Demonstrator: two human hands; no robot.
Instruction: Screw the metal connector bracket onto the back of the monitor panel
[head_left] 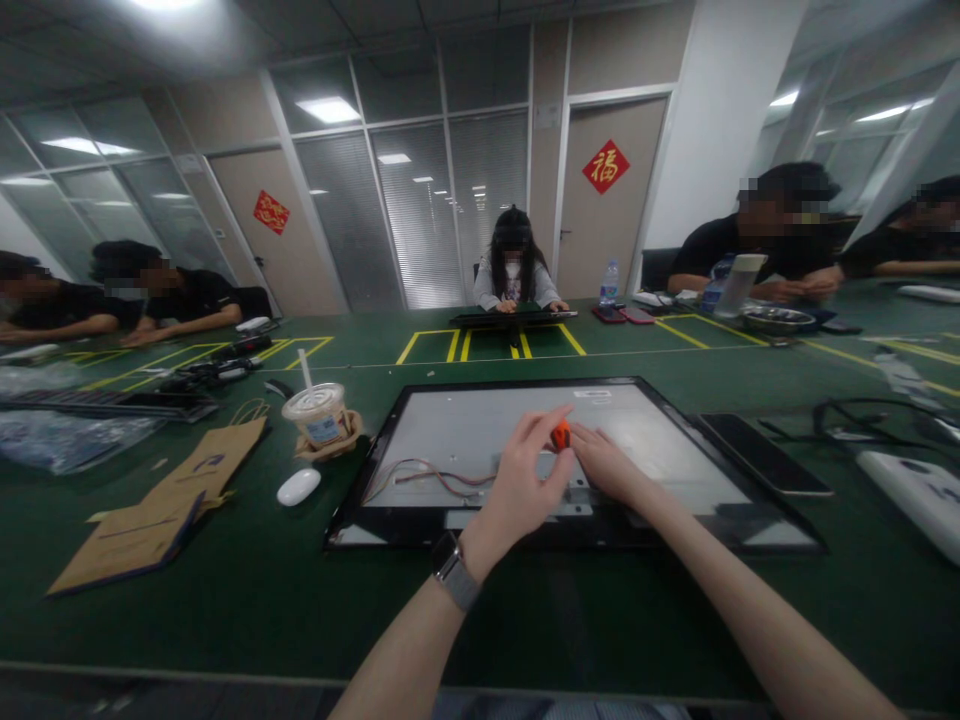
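An open flat panel with a black frame [637, 395] and grey metal back lies on the green table in front of me. My left hand [529, 470], with a watch on the wrist, has its fingers curled round an orange and black tool handle [561, 434] above the panel's middle. Close to the right side of that handle is my right hand [606, 465], low over the panel; what its fingertips hold, if anything, is hidden. Thin wires [431, 470] run across the panel's left part. The tool's tip is out of sight behind my hands.
Left of the panel are a drink cup [319, 415], a white mouse [298, 487] and a brown paper bag [142, 530]. At right lie a black phone [761, 455], cables and a white device [915, 495]. Several people sit around the table [262, 610].
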